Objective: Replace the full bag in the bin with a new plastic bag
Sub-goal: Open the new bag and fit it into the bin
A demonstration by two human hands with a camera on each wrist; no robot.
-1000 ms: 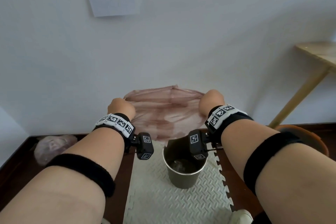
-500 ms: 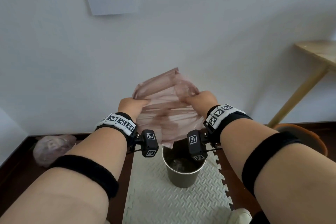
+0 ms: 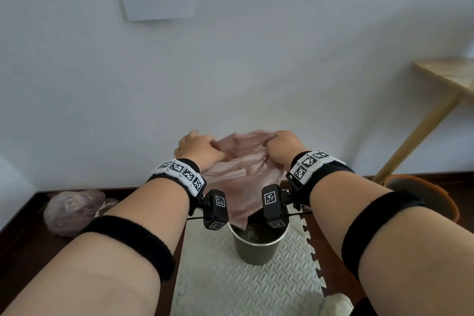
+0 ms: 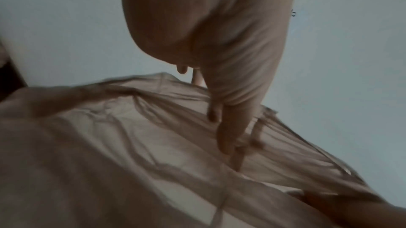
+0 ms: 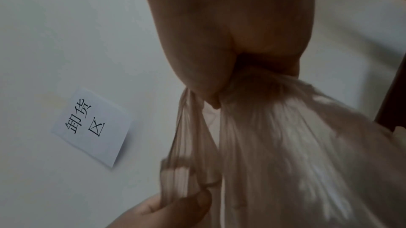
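New plastic bag (image 3: 238, 177): centre of the head view, held up in the air above the bin (image 3: 257, 249), its lower tip hanging at or just inside the bin's rim. Thin, translucent, pinkish-brown film, heavily creased.

Right hand (image 3: 282, 147): fist closed on a gathered bunch of the bag's upper edge; the right wrist view shows film fanning out from the closed fingers. Left hand (image 3: 198, 149): at the bag's upper left edge, thumb and fingers pinching a fold of film; some fingers look extended, blurred. Hands near each other, apart.

Handling, judged: nearly weightless, fully limp, no shape of its own; layers likely cling together and slip. Tears if snagged on the rim. Best hold is on the mouth edge, one layer per hand, so the opening can be spread and folded over the bin's rim.

Lower left of the head view: a filled bag (image 3: 71, 209) of the same film on the floor by the wall, presumably the old one. Bin stands on a pale foam mat (image 3: 230, 287).
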